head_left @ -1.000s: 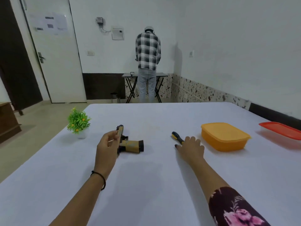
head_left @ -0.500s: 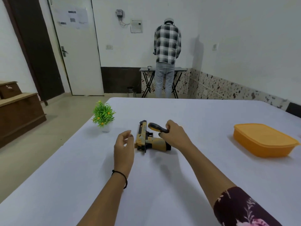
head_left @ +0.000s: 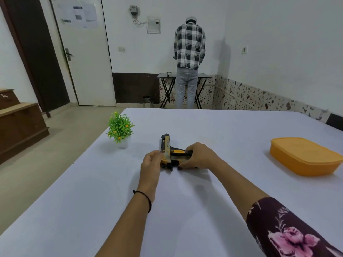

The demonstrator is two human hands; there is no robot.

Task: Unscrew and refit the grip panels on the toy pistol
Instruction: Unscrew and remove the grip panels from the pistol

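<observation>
A toy pistol (head_left: 166, 153) on the counter (head_left: 204, 210) points away, grip beneath the right hand (head_left: 201, 157) holding a screwdriver (head_left: 178, 151); left hand (head_left: 151, 164) holds its slide.

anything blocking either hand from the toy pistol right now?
Nothing visible does. The left hand holds the toy pistol at its slide, and the right hand grips the screwdriver right over the pistol's grip. The right hand hides the grip's screws.

The left wrist wears a black cord bracelet (head_left: 146, 196), the right arm a maroon pink-flowered sleeve (head_left: 289, 234).
</observation>
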